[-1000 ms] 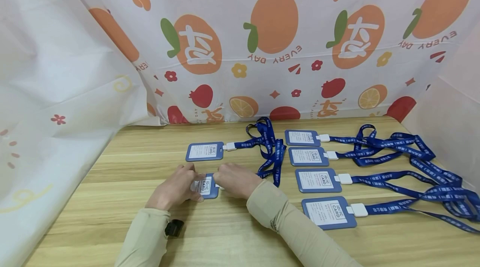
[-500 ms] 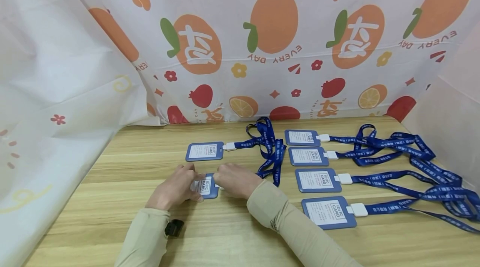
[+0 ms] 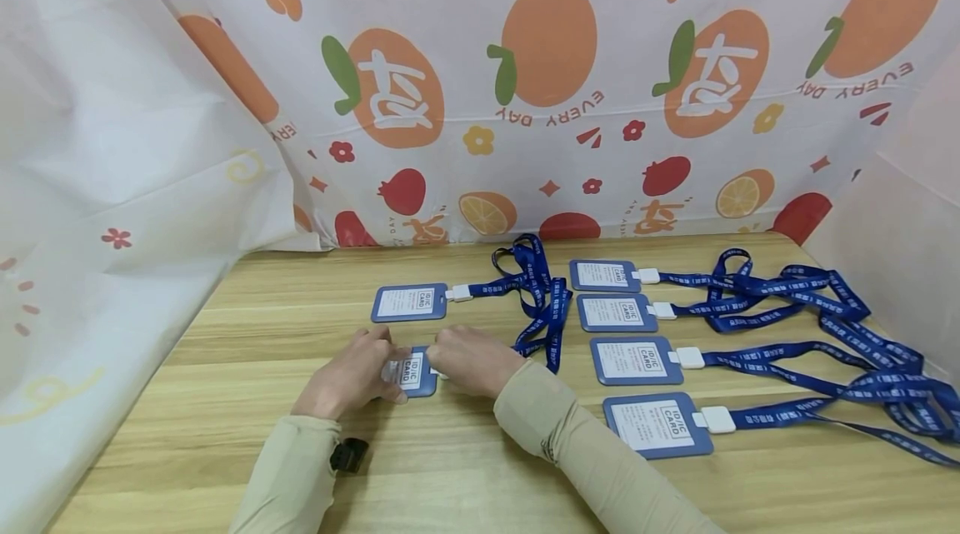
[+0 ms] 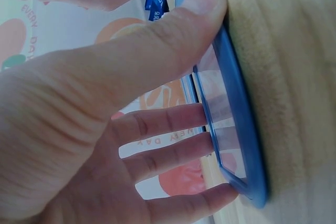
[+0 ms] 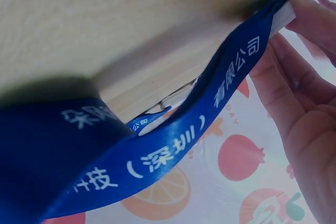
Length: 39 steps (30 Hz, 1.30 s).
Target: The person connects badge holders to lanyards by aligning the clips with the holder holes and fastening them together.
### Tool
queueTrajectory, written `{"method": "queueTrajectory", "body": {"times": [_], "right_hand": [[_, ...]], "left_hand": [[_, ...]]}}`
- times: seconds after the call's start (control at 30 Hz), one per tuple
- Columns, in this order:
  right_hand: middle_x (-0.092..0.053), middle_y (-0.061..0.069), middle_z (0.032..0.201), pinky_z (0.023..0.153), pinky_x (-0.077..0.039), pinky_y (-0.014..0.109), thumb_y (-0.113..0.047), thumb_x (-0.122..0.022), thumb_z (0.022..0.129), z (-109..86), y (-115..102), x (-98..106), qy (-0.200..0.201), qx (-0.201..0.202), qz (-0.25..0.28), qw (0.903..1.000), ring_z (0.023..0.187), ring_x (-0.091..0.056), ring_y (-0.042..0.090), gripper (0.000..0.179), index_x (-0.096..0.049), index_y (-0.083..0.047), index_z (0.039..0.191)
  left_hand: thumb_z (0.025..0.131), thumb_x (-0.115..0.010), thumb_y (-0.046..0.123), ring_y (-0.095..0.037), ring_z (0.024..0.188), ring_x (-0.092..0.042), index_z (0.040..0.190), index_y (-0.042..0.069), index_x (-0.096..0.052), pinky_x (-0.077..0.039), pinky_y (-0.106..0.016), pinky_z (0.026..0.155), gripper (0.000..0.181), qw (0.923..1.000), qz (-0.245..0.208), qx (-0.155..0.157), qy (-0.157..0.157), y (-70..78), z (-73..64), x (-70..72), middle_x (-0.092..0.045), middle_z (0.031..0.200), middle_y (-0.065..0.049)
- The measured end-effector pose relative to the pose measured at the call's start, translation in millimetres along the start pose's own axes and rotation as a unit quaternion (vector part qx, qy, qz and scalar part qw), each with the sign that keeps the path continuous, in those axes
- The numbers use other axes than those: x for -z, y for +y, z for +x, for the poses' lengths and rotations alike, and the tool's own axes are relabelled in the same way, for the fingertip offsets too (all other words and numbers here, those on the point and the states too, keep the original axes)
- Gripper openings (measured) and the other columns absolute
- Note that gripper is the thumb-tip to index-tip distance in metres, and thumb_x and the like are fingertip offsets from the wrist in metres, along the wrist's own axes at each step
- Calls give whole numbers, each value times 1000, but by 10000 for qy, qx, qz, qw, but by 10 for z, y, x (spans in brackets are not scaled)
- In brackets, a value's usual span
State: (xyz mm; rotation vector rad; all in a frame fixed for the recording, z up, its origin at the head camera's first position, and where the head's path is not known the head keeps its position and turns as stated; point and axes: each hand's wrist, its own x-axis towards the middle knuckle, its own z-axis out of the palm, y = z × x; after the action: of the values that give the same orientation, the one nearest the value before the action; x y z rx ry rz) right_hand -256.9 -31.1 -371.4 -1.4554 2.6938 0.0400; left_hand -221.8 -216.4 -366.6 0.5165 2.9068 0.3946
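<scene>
A blue ID card holder (image 3: 424, 384) lies on the table between the two hands, its white ID/IC card partly covered. My left hand (image 3: 351, 374) grips its left end. In the left wrist view the thumb (image 4: 178, 35) presses one long edge and the fingertips meet the opposite edge. My right hand (image 3: 474, 359) pinches the white lanyard clip (image 5: 283, 18) at the holder's right end. From that clip a blue lanyard (image 5: 178, 142) with white lettering curves away in the right wrist view. Most of the clip is hidden under the right hand in the head view.
Another blue card holder (image 3: 409, 302) lies just behind, its lanyard (image 3: 534, 292) bunched to the right. Several card holders (image 3: 658, 426) form a column at the right, with tangled lanyards (image 3: 892, 388) beyond them. A fruit-print cloth (image 3: 480, 176) hangs behind the wooden table (image 3: 187, 417).
</scene>
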Motion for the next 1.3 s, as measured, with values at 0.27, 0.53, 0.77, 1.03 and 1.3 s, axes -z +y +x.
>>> {"method": "queueTrajectory", "body": {"times": [0.27,0.53,0.77,1.03,1.3], "right_hand": [[-73,5,100,67,-51,13,-7,-69,97,3,-8,12,-12,-10,-6,10000,78,-67,7,23,-76,-10,119],[-73,5,98,65,-50,13,-7,-68,97,23,-12,5,34,36,3,10000,76,-65,7,22,-76,-9,117],[-74,4,99,66,-49,12,-6,-68,97,30,-24,10,41,24,127,9999,77,-65,6,21,-77,-10,116],[-73,4,98,66,-49,13,-6,-68,97,32,-37,8,11,-58,126,9999,74,-62,5,22,-76,-10,117],[-69,2,90,65,-47,16,-6,-71,95,4,-65,-32,152,-232,96,9996,71,-55,7,16,-78,-9,109]], "left_hand": [[70,-92,17,-26,90,-50,122,-4,-71,-49,-43,82,60,10000,-40,24,-7,-8,-4,10,-57,101,-8],[71,-92,17,-26,90,-49,123,-3,-71,-49,-43,81,59,10000,-56,64,-15,-14,-5,15,-57,102,-8],[70,-93,17,-25,87,-49,121,-3,-72,-49,-41,79,58,9999,2,-93,52,-8,8,14,-58,100,-8],[70,-92,16,-25,89,-49,121,-3,-72,-49,-41,80,58,10000,-39,-31,41,-7,7,16,-59,102,-9],[70,-92,16,-24,88,-49,120,-4,-72,-50,-41,81,57,9998,-170,28,50,-10,-4,5,-58,101,-9]]}}
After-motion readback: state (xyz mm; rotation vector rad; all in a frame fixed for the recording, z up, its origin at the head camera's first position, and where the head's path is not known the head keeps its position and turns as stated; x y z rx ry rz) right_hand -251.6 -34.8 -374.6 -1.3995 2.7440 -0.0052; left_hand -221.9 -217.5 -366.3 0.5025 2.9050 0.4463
